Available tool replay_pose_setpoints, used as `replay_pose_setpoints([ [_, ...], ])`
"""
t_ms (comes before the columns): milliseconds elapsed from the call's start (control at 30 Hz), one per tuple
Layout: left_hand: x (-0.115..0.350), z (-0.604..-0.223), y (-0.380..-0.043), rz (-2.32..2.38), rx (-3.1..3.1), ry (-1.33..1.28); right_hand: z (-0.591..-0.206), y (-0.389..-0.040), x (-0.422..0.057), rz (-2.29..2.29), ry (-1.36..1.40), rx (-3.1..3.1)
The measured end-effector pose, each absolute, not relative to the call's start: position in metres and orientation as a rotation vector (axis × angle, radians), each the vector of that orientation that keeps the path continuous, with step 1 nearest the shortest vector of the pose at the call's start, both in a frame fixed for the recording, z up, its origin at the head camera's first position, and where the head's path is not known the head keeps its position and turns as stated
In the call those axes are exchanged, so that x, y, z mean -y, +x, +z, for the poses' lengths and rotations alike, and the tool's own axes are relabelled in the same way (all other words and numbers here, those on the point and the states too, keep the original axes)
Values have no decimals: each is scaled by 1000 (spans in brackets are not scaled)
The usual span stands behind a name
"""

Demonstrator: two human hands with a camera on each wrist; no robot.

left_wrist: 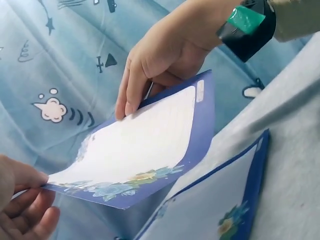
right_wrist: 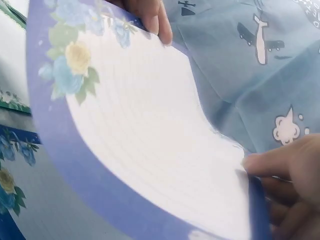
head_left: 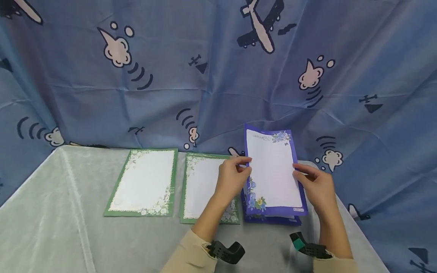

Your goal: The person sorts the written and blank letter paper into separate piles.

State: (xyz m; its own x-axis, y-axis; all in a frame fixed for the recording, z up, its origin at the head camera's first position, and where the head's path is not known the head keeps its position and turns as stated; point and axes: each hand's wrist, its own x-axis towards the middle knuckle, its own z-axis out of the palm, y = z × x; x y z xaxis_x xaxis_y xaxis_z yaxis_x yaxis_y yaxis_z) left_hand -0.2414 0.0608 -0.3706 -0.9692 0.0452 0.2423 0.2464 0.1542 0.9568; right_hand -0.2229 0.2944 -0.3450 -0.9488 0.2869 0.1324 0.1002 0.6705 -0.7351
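Note:
Between the two hands a sheet of purple-bordered floral paper (head_left: pixel 273 170) is held up, white in the middle with blue and yellow flowers at its corners. My left hand (head_left: pixel 233 176) pinches its left edge between thumb and fingers. The right edge is pinched by my right hand (head_left: pixel 315 185). In the left wrist view the sheet (left_wrist: pixel 135 135) bows slightly, raised over a second purple-bordered paper (left_wrist: pixel 210 195) on the table. That lower paper is mostly hidden behind the raised sheet in the head view.
To the left lie two green-bordered floral papers on the pale table cover (head_left: pixel 92 239): one farther left (head_left: pixel 143 182), one in the middle (head_left: pixel 201 189), partly behind my left forearm. A blue curtain (head_left: pixel 164 76) printed with planes and clouds hangs right behind the table.

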Motion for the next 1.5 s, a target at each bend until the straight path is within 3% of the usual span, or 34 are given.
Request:
replay_pose_setpoints([
  [467,-74,-393,-243,-1889,2318,-190,-357,-234,-305,1110,-383,2680],
  [1500,-87,-452,-258,-1512,2544,-140,-442,-258,-315,907,-283,2647],
])
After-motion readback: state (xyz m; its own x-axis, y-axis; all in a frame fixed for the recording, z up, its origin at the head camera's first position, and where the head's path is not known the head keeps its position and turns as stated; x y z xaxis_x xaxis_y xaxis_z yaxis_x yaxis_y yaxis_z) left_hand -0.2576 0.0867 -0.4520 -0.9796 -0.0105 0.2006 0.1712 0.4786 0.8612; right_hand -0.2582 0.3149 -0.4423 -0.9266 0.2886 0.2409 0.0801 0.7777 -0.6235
